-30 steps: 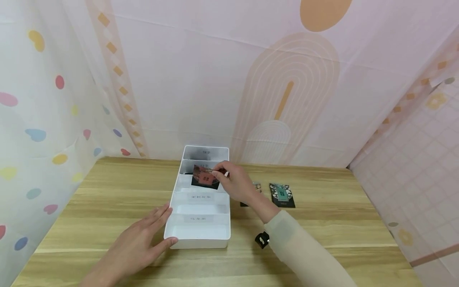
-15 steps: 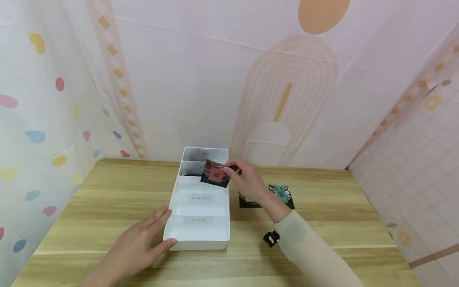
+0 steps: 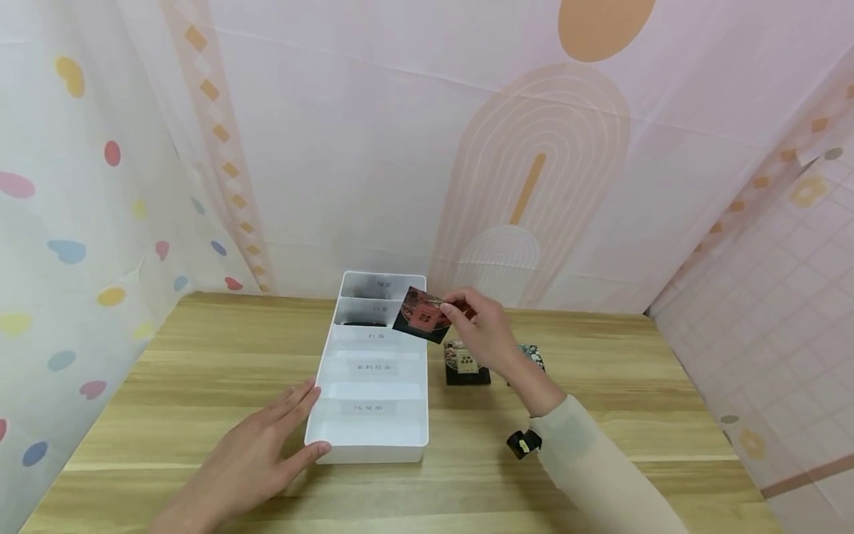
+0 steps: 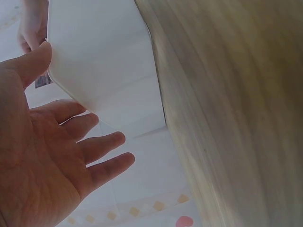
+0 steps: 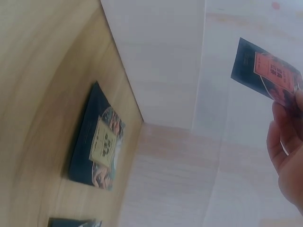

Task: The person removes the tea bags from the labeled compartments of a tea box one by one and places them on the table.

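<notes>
My right hand pinches a red-and-black tea sachet by its right edge, raised over the right rim of a white divided box. In the right wrist view the sachet shows its red label, held tilted between thumb and fingers. My left hand rests against the box's near left corner, thumb at the front rim and fingers along the left side. The left wrist view shows those fingers fairly straight and spread beside the box wall. A dark packet lies in the second compartment from the back.
A black sachet with a tan label lies on the wooden table right of the box. Beside it, a green-and-black sachet is partly behind my right wrist. Printed labels mark the compartments. A patterned curtain hangs behind the table.
My right hand has moved right with the red sachet, from over the middle of the box to its right rim, uncovering the tan-labelled sachet. My left hand stays against the box.
</notes>
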Demonstrator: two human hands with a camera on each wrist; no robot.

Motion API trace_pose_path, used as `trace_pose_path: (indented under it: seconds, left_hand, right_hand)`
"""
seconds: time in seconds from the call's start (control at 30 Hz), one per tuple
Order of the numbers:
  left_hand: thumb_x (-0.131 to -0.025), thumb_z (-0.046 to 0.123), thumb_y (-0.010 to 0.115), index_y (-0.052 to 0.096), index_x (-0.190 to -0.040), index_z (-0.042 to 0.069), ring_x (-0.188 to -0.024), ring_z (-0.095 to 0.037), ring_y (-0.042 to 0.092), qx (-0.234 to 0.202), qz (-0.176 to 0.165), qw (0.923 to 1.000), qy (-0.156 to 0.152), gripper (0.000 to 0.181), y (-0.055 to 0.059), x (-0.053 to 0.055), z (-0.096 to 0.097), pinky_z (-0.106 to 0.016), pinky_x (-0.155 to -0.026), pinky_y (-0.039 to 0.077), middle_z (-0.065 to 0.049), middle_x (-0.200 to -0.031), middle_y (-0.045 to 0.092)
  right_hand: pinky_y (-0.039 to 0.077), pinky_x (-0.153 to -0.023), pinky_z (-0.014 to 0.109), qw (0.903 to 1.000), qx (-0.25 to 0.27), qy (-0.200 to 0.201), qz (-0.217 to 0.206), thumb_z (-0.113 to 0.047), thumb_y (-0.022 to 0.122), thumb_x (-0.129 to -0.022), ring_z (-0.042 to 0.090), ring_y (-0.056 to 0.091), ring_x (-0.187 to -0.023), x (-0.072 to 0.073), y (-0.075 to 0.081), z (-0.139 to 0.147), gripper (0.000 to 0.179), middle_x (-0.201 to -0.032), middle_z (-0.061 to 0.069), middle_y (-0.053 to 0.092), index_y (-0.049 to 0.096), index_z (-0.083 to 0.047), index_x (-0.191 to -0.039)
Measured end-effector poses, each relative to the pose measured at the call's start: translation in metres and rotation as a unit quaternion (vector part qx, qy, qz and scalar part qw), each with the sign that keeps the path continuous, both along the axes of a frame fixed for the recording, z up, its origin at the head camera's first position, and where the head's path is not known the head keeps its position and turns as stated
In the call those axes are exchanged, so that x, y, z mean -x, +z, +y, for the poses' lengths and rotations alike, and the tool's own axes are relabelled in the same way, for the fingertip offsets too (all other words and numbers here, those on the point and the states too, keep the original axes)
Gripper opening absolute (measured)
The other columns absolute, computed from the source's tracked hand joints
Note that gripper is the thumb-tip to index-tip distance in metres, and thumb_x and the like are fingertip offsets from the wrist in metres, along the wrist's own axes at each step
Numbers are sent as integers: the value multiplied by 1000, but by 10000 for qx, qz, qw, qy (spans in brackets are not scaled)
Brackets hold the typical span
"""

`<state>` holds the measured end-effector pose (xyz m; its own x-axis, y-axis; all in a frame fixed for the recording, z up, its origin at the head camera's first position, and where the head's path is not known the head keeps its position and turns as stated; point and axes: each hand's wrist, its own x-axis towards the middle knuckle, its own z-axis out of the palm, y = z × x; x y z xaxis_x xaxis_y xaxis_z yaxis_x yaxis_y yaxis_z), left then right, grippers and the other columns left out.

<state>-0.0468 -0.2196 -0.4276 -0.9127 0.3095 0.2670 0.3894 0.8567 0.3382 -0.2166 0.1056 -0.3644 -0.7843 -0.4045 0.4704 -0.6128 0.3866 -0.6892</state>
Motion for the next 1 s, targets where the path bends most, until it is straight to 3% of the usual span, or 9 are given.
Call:
trace_pose_path:
  seconds: [0.47,0.83,1.0]
  left_hand:
    - [-97,48,73,53,-151,-1,-139,-40,54,-17,7,10000,-2,76,4,-1,2,-58,-105,50,-16,-159,49]
    - [-97,49,73,52,-152,-1,-138,-41,54,-11,-45,10000,28,77,5,-3,2,-59,-104,51,-15,-159,48]
    - [-98,49,72,52,-153,0,-138,-42,54,-33,-126,9999,47,77,5,-4,3,-60,-103,51,-15,-160,48]
  right_hand:
    - [55,-69,28,9990,47,-403,181,-5,62,-106,25,68,-84,2,0,46,13,-98,11,73,71,1,-114]
    - [49,-69,22,9958,143,-902,30,-5,59,-107,27,63,-83,9,-2,84,15,-97,15,71,70,3,-112]
    - [47,-68,19,9943,127,-1053,81,-3,57,-108,20,60,-80,12,-4,101,15,-96,17,69,68,5,-112]
